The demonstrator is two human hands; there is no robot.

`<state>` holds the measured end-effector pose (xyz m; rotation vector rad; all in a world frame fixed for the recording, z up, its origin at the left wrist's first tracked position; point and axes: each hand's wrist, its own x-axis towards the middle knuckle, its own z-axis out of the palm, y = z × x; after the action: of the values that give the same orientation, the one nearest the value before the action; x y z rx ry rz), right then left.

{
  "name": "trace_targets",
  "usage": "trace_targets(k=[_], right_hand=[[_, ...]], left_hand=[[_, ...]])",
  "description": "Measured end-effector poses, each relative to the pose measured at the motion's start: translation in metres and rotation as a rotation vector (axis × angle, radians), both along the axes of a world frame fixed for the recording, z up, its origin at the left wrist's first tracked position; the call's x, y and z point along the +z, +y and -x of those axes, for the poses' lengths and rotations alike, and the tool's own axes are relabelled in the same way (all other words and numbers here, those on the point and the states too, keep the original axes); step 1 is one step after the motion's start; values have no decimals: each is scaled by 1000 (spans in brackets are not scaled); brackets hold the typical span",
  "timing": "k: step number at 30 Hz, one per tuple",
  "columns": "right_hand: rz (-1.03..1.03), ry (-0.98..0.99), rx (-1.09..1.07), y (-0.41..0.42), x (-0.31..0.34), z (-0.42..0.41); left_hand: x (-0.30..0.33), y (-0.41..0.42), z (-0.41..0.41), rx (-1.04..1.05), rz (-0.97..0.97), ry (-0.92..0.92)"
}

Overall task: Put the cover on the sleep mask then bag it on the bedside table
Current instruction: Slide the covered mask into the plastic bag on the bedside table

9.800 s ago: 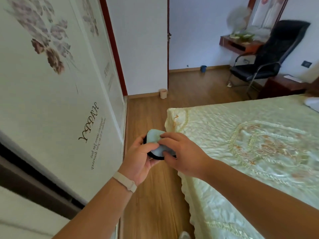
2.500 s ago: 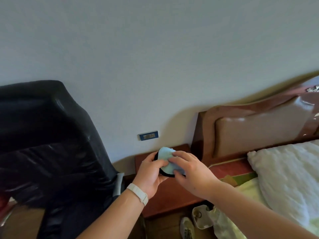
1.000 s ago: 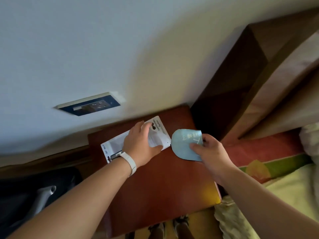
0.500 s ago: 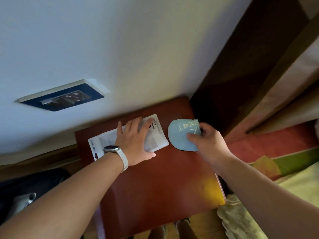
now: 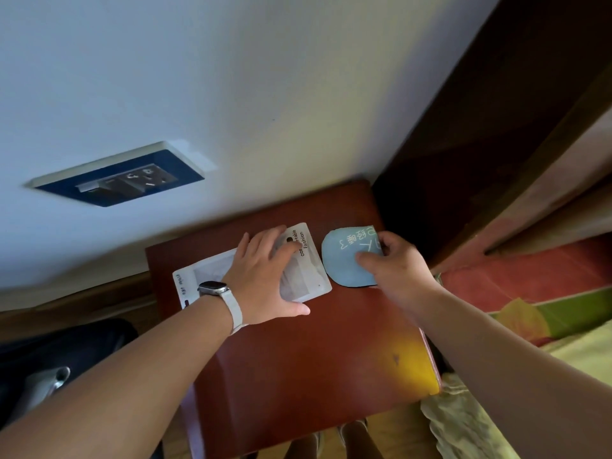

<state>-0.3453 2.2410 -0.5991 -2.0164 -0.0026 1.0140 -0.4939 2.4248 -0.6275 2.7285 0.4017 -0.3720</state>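
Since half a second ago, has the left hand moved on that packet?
Yes, slightly. The left hand has slid along the bag toward its printed end, nearer the blue mask; the bag stays flat on the table.

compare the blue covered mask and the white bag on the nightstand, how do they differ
The covered sleep mask is light blue and rounded, while the bag is white, rectangular and larger. The mask is pinched at its edge by the right hand; the bag is pressed flat under the left hand. Both lie side by side on the bedside table and carry printed text.

Left hand [image 5: 265, 279] now flatter on bag [image 5: 308, 273]
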Motion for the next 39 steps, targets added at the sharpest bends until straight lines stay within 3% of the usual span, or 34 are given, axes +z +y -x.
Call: trace_targets(k=[3, 6, 9, 13, 32, 39], right_hand=[[22, 11, 2, -3, -3, 1], [28, 33, 5, -6, -6, 5], [26, 43, 4, -6, -8, 8], [9, 44, 3, -6, -7, 10], [-70, 91, -25, -13, -4, 14], [-281, 396, -171, -13, 0, 14]], left_hand=[[1, -9, -4, 72, 10, -113], [3, -23, -14, 312, -100, -215], [9, -37, -29, 586, -86, -55], [6, -43, -47, 715, 24, 136], [7, -40, -56, 431, -20, 405], [27, -34, -38, 318, 153, 256]])
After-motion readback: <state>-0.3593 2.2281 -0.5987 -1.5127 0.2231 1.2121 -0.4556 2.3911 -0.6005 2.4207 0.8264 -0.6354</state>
